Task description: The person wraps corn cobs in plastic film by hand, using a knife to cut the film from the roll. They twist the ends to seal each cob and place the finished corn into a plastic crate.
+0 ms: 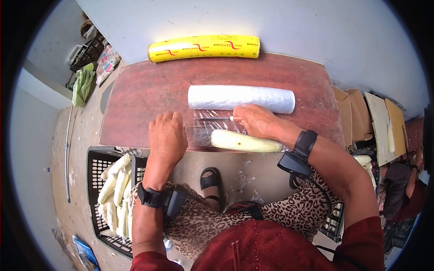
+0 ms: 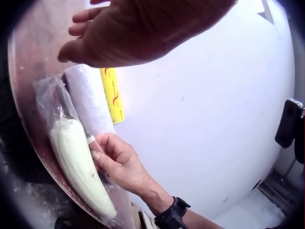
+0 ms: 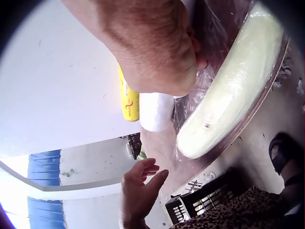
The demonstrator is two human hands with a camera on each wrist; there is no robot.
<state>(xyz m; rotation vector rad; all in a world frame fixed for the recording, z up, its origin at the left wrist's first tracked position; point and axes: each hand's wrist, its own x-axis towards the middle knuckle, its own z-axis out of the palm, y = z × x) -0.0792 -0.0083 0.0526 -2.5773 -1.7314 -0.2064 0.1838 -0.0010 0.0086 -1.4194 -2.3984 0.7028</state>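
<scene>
A long, pale yellow-green vegetable (image 1: 244, 141), resembling an ear of corn in its husk, lies along the table's near edge in clear film. Loose film (image 2: 46, 102) bunches past its left end. Just behind it, my right hand (image 1: 257, 122) grips a knife (image 1: 212, 119) by the handle, the thin dark blade pointing left over the film. A white roll of cling film (image 1: 239, 98) lies right behind that hand. My left hand (image 1: 167, 137) is left of the vegetable, thumb apart from its loosely bent fingers in the right wrist view, holding nothing.
A yellow printed roll (image 1: 203, 48) lies along the table's (image 1: 135, 95) back edge by the wall. Below the table's left side, a black crate (image 1: 97, 174) holds several similar pale vegetables (image 1: 117, 189). Cardboard (image 1: 357, 115) leans at right, with another person's arm (image 1: 412, 176) beyond.
</scene>
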